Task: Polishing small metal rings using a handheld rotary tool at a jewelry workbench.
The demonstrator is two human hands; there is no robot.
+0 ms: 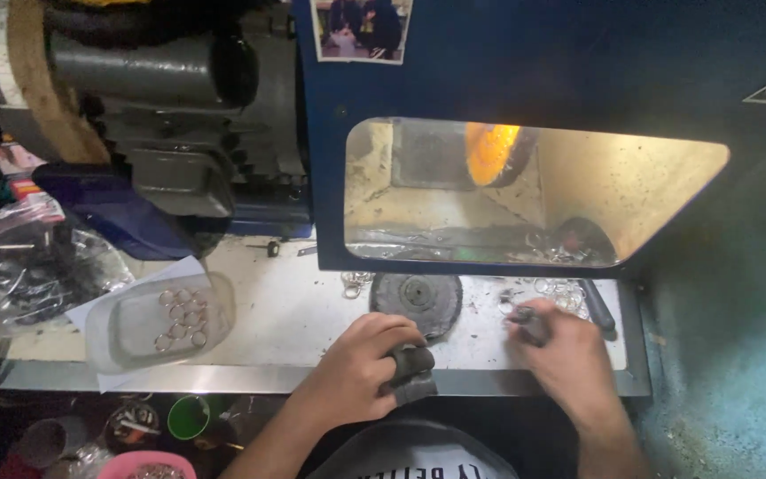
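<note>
Low in the frame's centre, the left hand (361, 372) is curled shut around a dark cloth (411, 372) at the bench (294, 319) edge. To its right, the right hand (565, 355) pinches something small and dark, perhaps a ring, just below loose rings (560, 291). A dark disc (417, 297) lies between the hands. At left centre, a clear tray (157, 321) holds more rings

left hand (361, 372), dark cloth (411, 372), rings (560, 293)
</note>
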